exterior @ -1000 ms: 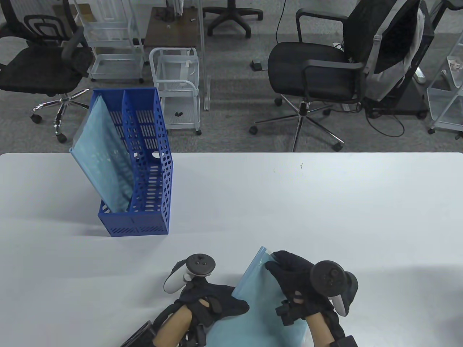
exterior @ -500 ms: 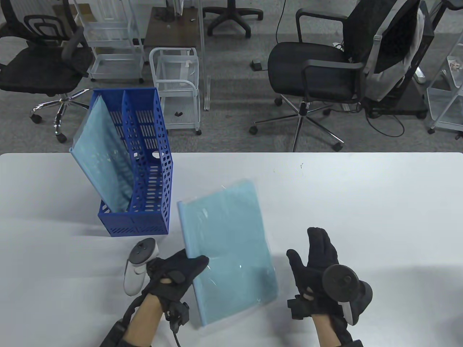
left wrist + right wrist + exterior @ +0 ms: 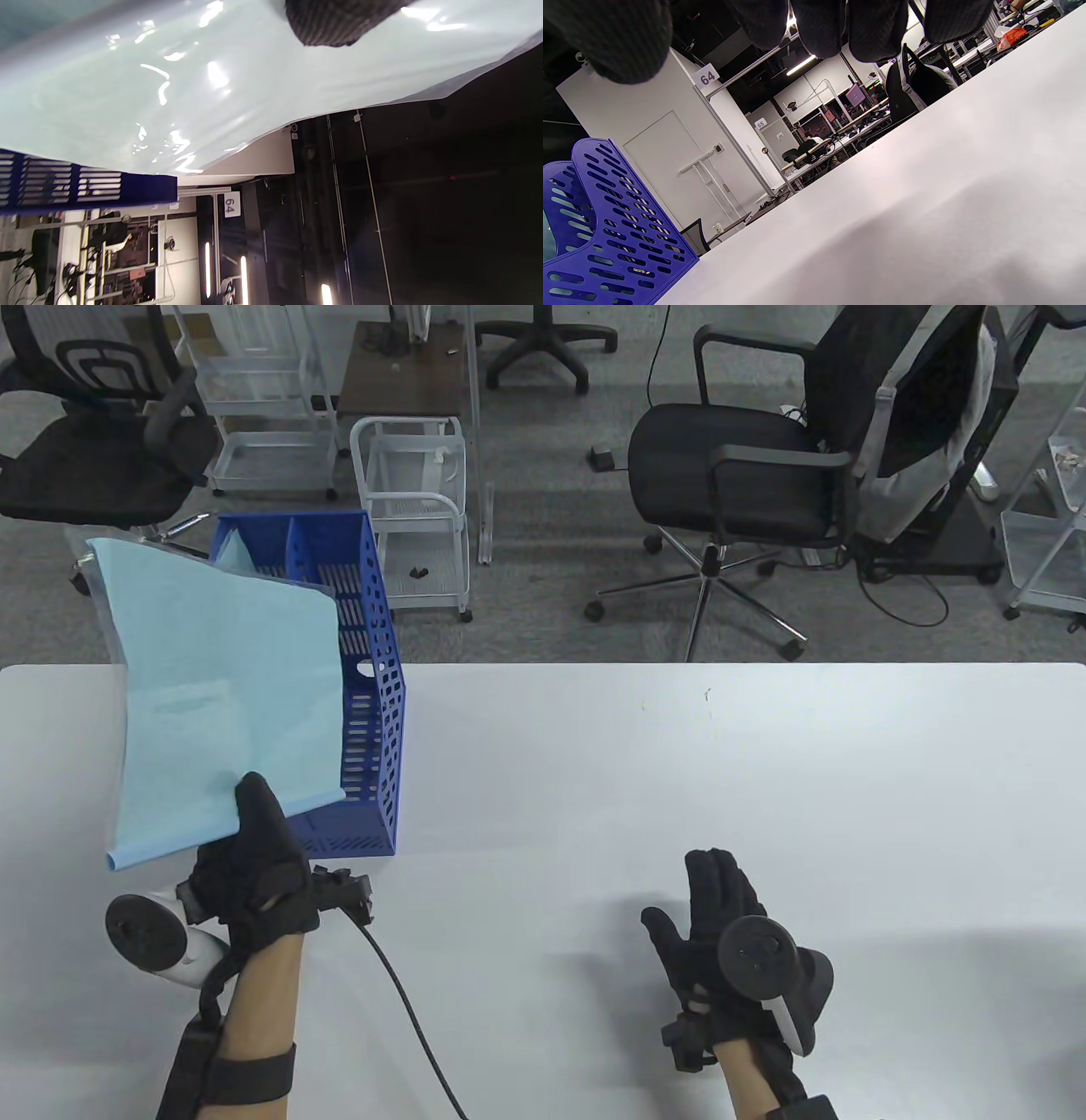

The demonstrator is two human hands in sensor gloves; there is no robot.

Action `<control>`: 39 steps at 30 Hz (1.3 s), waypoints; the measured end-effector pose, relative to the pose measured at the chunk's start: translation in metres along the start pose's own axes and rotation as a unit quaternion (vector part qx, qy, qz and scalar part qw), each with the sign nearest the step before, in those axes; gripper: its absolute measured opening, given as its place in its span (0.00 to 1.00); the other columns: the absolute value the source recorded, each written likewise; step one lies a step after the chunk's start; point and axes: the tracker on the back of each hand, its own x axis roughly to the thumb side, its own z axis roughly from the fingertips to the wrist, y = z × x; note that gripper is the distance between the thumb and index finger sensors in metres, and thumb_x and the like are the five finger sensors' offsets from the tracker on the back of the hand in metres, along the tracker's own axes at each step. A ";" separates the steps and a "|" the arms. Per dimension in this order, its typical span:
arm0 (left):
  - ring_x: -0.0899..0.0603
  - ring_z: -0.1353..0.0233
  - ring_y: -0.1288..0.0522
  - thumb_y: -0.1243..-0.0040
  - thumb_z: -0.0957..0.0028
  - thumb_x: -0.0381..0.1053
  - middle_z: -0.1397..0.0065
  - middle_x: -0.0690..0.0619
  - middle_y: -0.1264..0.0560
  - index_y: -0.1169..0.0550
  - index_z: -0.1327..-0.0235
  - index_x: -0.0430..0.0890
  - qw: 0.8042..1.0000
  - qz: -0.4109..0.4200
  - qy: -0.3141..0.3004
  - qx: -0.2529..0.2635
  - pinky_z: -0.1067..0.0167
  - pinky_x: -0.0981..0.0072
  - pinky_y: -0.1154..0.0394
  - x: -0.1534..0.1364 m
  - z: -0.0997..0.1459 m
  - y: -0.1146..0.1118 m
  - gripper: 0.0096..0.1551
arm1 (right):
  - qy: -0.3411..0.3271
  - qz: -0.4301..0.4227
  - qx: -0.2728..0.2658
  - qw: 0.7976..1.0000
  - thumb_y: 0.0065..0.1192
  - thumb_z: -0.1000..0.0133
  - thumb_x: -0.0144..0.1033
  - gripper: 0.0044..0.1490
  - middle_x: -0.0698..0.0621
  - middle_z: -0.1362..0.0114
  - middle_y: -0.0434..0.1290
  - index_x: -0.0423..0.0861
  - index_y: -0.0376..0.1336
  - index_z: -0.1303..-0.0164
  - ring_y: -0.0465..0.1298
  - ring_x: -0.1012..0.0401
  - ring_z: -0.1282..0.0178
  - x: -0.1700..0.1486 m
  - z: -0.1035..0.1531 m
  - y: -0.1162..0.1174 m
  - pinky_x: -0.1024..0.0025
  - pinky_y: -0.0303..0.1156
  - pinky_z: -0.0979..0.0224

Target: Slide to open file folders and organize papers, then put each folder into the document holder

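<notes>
My left hand (image 3: 250,857) pinches the lower edge of a light blue file folder (image 3: 212,695) and holds it raised in front of the blue document holder (image 3: 369,704) at the table's left. The folder covers the holder's left compartment and whatever stands in it. In the left wrist view the glossy folder (image 3: 191,84) fills the top, with one gloved fingertip (image 3: 335,21) on it and the holder (image 3: 85,190) below. My right hand (image 3: 721,916) hovers open and empty over the table (image 3: 679,780) at the lower right. Its fingers (image 3: 835,25) hang over bare table, the holder (image 3: 606,228) to their left.
Beyond the table's far edge stand black office chairs (image 3: 747,475), white wire carts (image 3: 416,509) and other furniture. A black cable (image 3: 407,1001) trails from my left glove across the table toward its near edge.
My left hand lifted the folder off the table and carried it left, up in front of the document holder. My right hand, which let go earlier, drew back slightly and stays open.
</notes>
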 end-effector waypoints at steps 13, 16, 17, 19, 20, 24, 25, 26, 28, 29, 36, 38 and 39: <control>0.43 0.22 0.24 0.39 0.46 0.51 0.20 0.57 0.29 0.30 0.26 0.69 0.995 -0.029 0.082 -0.050 0.27 0.53 0.26 -0.065 -0.026 -0.029 0.33 | -0.016 0.055 0.036 0.998 0.61 0.56 0.66 0.55 0.45 0.15 0.50 0.53 0.46 0.23 0.54 0.40 0.17 0.006 0.002 0.013 0.36 0.51 0.21; 0.42 0.18 0.29 0.34 0.48 0.53 0.17 0.56 0.34 0.36 0.22 0.67 0.984 -0.077 0.141 -0.075 0.23 0.51 0.32 -0.084 -0.028 -0.032 0.39 | -0.026 0.088 0.052 0.994 0.61 0.56 0.67 0.55 0.45 0.14 0.48 0.54 0.45 0.23 0.52 0.41 0.16 0.009 0.002 0.019 0.38 0.49 0.21; 0.41 0.17 0.32 0.33 0.48 0.55 0.15 0.56 0.37 0.40 0.20 0.66 0.976 -0.102 0.169 -0.087 0.22 0.50 0.34 -0.088 -0.026 -0.032 0.43 | -0.028 0.095 0.055 0.994 0.60 0.56 0.67 0.55 0.46 0.14 0.48 0.54 0.45 0.23 0.52 0.41 0.16 0.010 0.002 0.021 0.38 0.48 0.20; 0.40 0.15 0.35 0.32 0.48 0.56 0.14 0.55 0.40 0.44 0.19 0.62 0.970 -0.119 0.188 -0.101 0.21 0.49 0.37 -0.098 -0.024 -0.030 0.47 | -0.031 0.108 0.062 0.992 0.60 0.56 0.67 0.55 0.46 0.14 0.48 0.54 0.45 0.23 0.51 0.41 0.16 0.011 0.002 0.024 0.38 0.48 0.20; 0.40 0.15 0.36 0.32 0.49 0.56 0.13 0.55 0.41 0.45 0.19 0.62 0.967 -0.121 0.195 -0.108 0.21 0.48 0.38 -0.100 -0.022 -0.029 0.48 | -0.032 0.113 0.064 0.991 0.60 0.56 0.67 0.56 0.46 0.14 0.48 0.54 0.45 0.23 0.51 0.41 0.16 0.011 0.002 0.025 0.38 0.48 0.20; 0.40 0.14 0.37 0.32 0.48 0.56 0.13 0.54 0.42 0.45 0.18 0.61 0.967 -0.123 0.196 -0.104 0.20 0.49 0.39 -0.101 -0.018 -0.023 0.48 | -0.032 0.122 0.069 0.990 0.60 0.56 0.67 0.55 0.46 0.14 0.47 0.54 0.45 0.23 0.51 0.41 0.16 0.010 0.002 0.027 0.38 0.48 0.21; 0.40 0.14 0.38 0.33 0.48 0.56 0.13 0.54 0.43 0.46 0.18 0.60 0.966 -0.126 0.196 -0.112 0.20 0.48 0.39 -0.097 -0.017 -0.022 0.48 | -0.033 0.125 0.070 0.989 0.60 0.56 0.67 0.56 0.46 0.14 0.47 0.54 0.44 0.23 0.51 0.41 0.16 0.010 0.002 0.028 0.38 0.48 0.20; 0.40 0.13 0.39 0.33 0.48 0.57 0.13 0.54 0.44 0.47 0.18 0.60 0.966 -0.129 0.188 -0.119 0.20 0.48 0.40 -0.092 -0.016 -0.021 0.49 | -0.034 0.127 0.071 0.989 0.60 0.56 0.67 0.56 0.46 0.14 0.47 0.54 0.44 0.23 0.51 0.41 0.16 0.010 0.002 0.028 0.38 0.48 0.20; 0.41 0.12 0.43 0.34 0.48 0.57 0.12 0.55 0.47 0.49 0.18 0.60 0.970 -0.136 0.159 -0.125 0.19 0.48 0.42 -0.079 -0.015 -0.020 0.50 | -0.035 0.131 0.071 0.988 0.60 0.56 0.67 0.56 0.46 0.14 0.47 0.54 0.44 0.23 0.50 0.41 0.16 0.011 0.002 0.029 0.38 0.47 0.20; 0.41 0.12 0.44 0.34 0.48 0.58 0.12 0.55 0.48 0.50 0.19 0.60 0.971 -0.145 0.144 -0.123 0.19 0.49 0.43 -0.071 -0.013 -0.019 0.50 | -0.036 0.133 0.072 0.988 0.60 0.56 0.67 0.56 0.46 0.14 0.47 0.55 0.44 0.23 0.50 0.42 0.15 0.011 0.002 0.029 0.39 0.47 0.20; 0.41 0.11 0.47 0.34 0.48 0.59 0.12 0.56 0.49 0.47 0.18 0.60 0.956 -0.243 -0.041 -0.160 0.18 0.49 0.46 0.001 0.022 -0.015 0.49 | -0.043 0.168 0.073 0.982 0.59 0.56 0.68 0.57 0.47 0.14 0.44 0.55 0.42 0.23 0.47 0.42 0.15 0.015 0.004 0.036 0.41 0.45 0.19; 0.41 0.11 0.47 0.36 0.48 0.62 0.11 0.56 0.49 0.45 0.17 0.60 0.924 -0.313 -0.055 -0.213 0.18 0.49 0.46 0.010 0.036 -0.020 0.47 | -0.046 0.184 0.077 0.979 0.59 0.56 0.69 0.58 0.47 0.13 0.43 0.55 0.41 0.23 0.47 0.43 0.15 0.017 0.004 0.038 0.41 0.44 0.19; 0.42 0.10 0.48 0.38 0.48 0.64 0.10 0.57 0.49 0.45 0.17 0.61 0.900 -0.358 -0.056 -0.241 0.18 0.49 0.46 0.012 0.044 -0.022 0.47 | -0.048 0.192 0.079 0.977 0.59 0.57 0.70 0.58 0.47 0.13 0.42 0.56 0.41 0.23 0.46 0.43 0.14 0.019 0.004 0.039 0.41 0.44 0.19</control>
